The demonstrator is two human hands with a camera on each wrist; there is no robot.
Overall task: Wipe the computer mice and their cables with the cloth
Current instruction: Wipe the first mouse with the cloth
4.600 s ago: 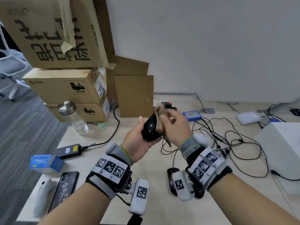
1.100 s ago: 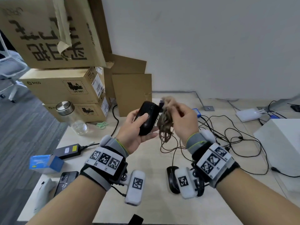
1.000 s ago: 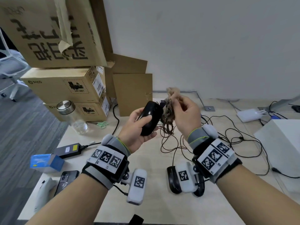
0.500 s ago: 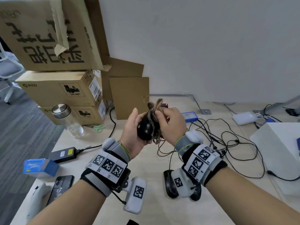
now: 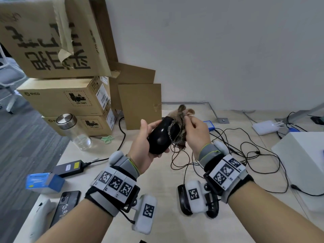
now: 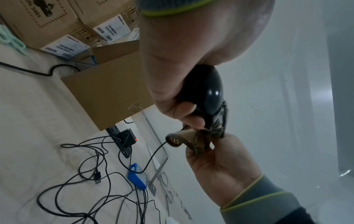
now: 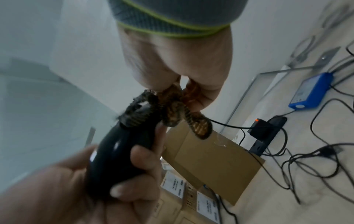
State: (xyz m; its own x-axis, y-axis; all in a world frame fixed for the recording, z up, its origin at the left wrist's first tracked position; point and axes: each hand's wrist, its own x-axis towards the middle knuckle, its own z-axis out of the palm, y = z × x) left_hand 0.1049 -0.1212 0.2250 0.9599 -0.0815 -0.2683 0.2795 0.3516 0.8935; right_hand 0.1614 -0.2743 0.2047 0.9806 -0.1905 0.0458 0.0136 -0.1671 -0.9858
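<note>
My left hand (image 5: 146,142) grips a glossy black mouse (image 5: 160,135) held up above the table, thumb on its far side; the mouse also shows in the left wrist view (image 6: 208,94) and the right wrist view (image 7: 118,150). My right hand (image 5: 195,132) pinches a bunched brown patterned cloth (image 5: 180,120) against the mouse's front end; folds of the cloth (image 7: 172,112) drape over the mouse's tip. The mouse's thin black cable (image 5: 177,156) hangs down to the table. A second black mouse (image 5: 182,199) lies on the table, partly hidden by my right wrist device.
Stacked cardboard boxes (image 5: 66,97) stand at the back left, with a glass jar (image 5: 73,132) and green scissors (image 5: 107,139) before them. A power adapter (image 5: 70,168), blue box (image 5: 43,181) and phone (image 5: 66,206) lie left. Tangled cables (image 5: 245,155), a blue device (image 5: 209,126) and a white box (image 5: 303,163) lie right.
The left hand has turned the mouse from an upright hold to a tilted one. My right hand moved the cloth from beside the mouse onto its front end.
</note>
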